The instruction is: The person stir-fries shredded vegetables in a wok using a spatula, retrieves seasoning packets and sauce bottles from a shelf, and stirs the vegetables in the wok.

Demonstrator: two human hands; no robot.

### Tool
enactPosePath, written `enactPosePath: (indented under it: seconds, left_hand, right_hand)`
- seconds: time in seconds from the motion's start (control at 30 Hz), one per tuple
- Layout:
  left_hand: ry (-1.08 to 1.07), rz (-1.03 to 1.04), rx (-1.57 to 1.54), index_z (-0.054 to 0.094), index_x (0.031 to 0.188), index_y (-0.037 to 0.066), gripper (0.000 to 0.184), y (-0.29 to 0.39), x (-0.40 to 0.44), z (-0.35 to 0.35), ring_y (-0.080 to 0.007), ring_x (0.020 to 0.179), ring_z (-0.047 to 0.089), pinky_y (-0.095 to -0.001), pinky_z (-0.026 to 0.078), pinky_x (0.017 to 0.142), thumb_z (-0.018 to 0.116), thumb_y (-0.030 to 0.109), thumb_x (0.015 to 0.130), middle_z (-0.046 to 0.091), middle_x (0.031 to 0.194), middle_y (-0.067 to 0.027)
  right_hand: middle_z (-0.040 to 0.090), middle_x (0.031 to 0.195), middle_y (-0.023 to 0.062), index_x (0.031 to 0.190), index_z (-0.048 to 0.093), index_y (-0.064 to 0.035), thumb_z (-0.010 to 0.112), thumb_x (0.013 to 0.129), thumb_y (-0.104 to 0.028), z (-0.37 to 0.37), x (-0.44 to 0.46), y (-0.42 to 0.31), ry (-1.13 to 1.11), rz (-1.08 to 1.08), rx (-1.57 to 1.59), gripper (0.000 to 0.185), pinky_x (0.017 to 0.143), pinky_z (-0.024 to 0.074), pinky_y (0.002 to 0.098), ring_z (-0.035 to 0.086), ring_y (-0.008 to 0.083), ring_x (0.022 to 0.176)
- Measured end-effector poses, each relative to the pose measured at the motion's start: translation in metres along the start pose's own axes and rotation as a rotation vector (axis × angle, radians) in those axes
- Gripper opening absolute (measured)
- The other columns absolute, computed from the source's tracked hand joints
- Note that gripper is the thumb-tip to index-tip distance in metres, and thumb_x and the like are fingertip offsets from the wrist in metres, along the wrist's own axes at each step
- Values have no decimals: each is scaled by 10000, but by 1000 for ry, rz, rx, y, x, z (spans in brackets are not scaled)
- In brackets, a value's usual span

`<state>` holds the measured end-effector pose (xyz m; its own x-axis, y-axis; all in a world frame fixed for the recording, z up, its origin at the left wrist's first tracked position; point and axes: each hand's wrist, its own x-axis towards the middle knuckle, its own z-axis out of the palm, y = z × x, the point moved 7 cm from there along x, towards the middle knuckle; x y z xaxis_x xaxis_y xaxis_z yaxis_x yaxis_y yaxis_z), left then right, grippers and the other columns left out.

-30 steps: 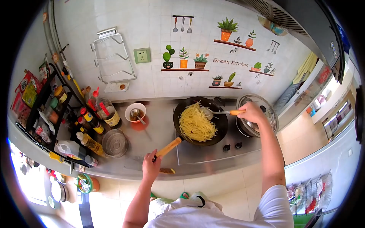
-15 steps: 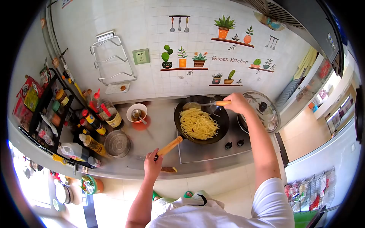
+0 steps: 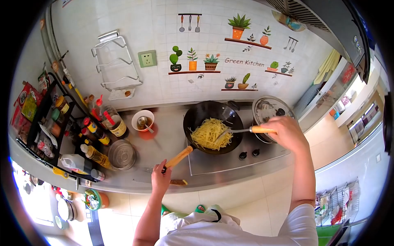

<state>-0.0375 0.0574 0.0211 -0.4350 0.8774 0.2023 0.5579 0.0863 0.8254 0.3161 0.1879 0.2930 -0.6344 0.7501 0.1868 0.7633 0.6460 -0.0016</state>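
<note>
A black wok [image 3: 197, 119] sits on the stove, with pale yellow shreds [image 3: 209, 133] heaped in its lower middle. My left hand [image 3: 161, 177] is closed round the end of the wok's wooden handle [image 3: 179, 157]. My right hand [image 3: 285, 132], right of the wok, grips the wooden handle of a metal spatula [image 3: 242, 130]. The spatula's blade is in the right part of the shreds, partly hidden by them. Just behind my right hand, a glass lid [image 3: 266, 107] rests on a pot.
Left of the wok stand a bowl [image 3: 137, 116] with a spoon, a round metal container [image 3: 122, 154], several bottles [image 3: 97, 156] and a black rack [image 3: 37, 141]. Two stove knobs [image 3: 243, 156] are in front of the wok. A brown object [image 3: 179, 182] lies at the counter's front edge.
The spatula has come from the wok's far side down into the shreds, and my right hand has moved right and nearer me. The shreds are more gathered. My left hand keeps its hold.
</note>
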Motion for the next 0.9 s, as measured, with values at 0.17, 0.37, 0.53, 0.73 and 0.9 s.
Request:
enactPosePath:
  seconds: [0.17,0.37,0.53,0.73,0.9]
  left_hand:
    - [8,-8,-12,633,1205,37,395,0,0,0,-220,727,582,-327,492,688,713,156,837,598,859,-118]
    - [-3,-10,22,627,1213,37,399,1,-1,-1,-239,744,594,-336,507,687,701,153,838,596,891,-132]
    - [15,-8,11,624,1214,34,398,1,-2,-1,-257,771,610,-343,524,683,692,154,841,596,921,-146]
    - [15,-5,0,627,1209,33,391,1,-2,0,-253,780,612,-343,523,688,688,158,843,597,918,-145]
    - [18,-22,-19,632,1199,30,384,-5,-1,2,-252,763,609,-342,519,692,689,148,839,598,919,-141]
  right_hand:
    - [663,847,63,980,732,-145,702,752,-85,36,-2,-6,-70,55,-69,237,714,507,401,643,277,816]
    - [659,870,91,1020,731,-144,698,780,-127,82,26,4,2,170,-77,242,742,508,414,642,298,824]
    - [684,898,134,960,743,-112,686,767,-146,62,31,19,13,314,-47,204,735,537,432,665,325,824]
    - [707,850,154,841,709,-31,673,753,-171,38,79,48,-137,482,-302,169,744,549,399,692,286,824]
    - [653,619,134,688,657,19,708,757,-235,94,98,129,-425,661,72,268,448,454,311,562,168,437]
